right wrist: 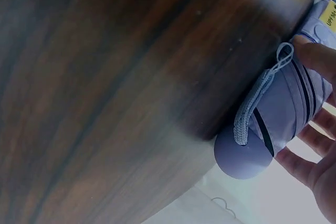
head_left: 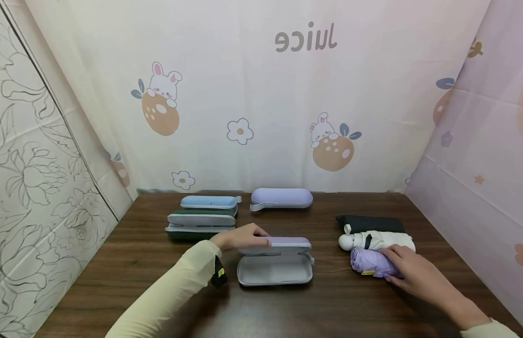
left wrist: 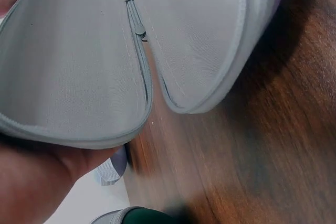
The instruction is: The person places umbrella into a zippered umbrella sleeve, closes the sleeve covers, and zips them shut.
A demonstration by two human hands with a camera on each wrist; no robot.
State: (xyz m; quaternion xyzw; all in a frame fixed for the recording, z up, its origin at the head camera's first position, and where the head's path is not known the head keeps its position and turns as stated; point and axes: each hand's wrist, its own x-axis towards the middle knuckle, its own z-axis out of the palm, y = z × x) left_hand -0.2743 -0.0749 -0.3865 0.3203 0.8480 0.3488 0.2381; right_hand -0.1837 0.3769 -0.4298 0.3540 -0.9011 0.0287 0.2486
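A lilac zip case [head_left: 275, 271] lies unzipped on the table, its grey lining facing up and its lid raised. My left hand [head_left: 242, 236] holds that lid from behind; close up, the lining [left wrist: 79, 66] and a zip pull [left wrist: 139, 30] show in the left wrist view. To the right, my right hand [head_left: 418, 272] grips a folded lilac umbrella [head_left: 371, 263] around its side. Seen from the right wrist, the umbrella has a round handle end [right wrist: 242, 156], a grey cord loop [right wrist: 257, 98] and a yellow tag [right wrist: 329, 16].
Behind the lilac umbrella lie a white folded umbrella [head_left: 381, 241] and a black one [head_left: 371, 223]. A closed lilac case [head_left: 282, 197] sits at the back. Left of it are a blue case [head_left: 208, 202] and an open dark green case [head_left: 201, 233]. Printed curtains surround the wooden table [head_left: 130, 263].
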